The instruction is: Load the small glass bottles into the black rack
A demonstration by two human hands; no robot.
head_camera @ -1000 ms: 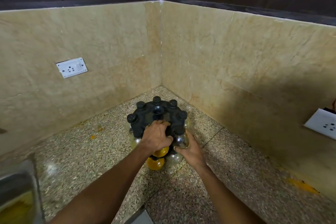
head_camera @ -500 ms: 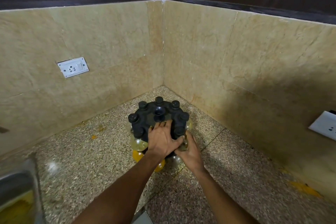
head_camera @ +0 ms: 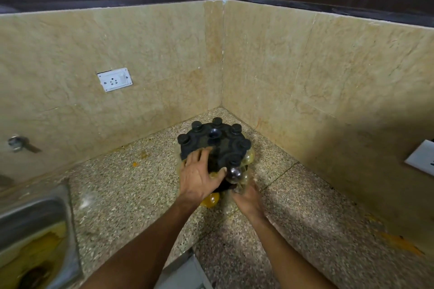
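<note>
1. Speckled stone counter (head_camera: 122, 185), meeting beige marble walls in a corner directly behind the black rack (head_camera: 215, 145).
2. Steel sink (head_camera: 35, 225), stained yellow inside, set into the counter well to the left of the rack and nearer the camera.
3. Left forearm, reaching up from the bottom edge toward the rack, wrist roughly straight.
4. Right forearm, angled in from the lower right, converging on the rack's near side.
5. Round black rack, standing near the corner, ringed by black bottle caps (head_camera: 217, 121) poking up through its top, with a dark hollow hub at centre.
6. Left hand (head_camera: 198, 175), laid palm-down on the rack's near-left edge, fingers spread apart and flat across the top, thumb stretched right toward a clear bottle; pressing, not gripping.
7. Right hand (head_camera: 249, 197), cupped low at the rack's near-right side, palm turned up, fingers closed around the base of a small glass bottle (head_camera: 236, 175); fingertips blurred.
8. That bottle, clear and round-bellied, touching the rack's near rim just below a capped slot; whether seated in the slot, unclear.
9. Amber bottles (head_camera: 210, 199), hanging under the rack, one showing beneath the left wrist, another (head_camera: 249, 158) at the rack's right edge.
10. White wall socket (head_camera: 115, 79), high on the wall left of the rack; a second white plate (head_camera: 420, 159) far right.
</note>
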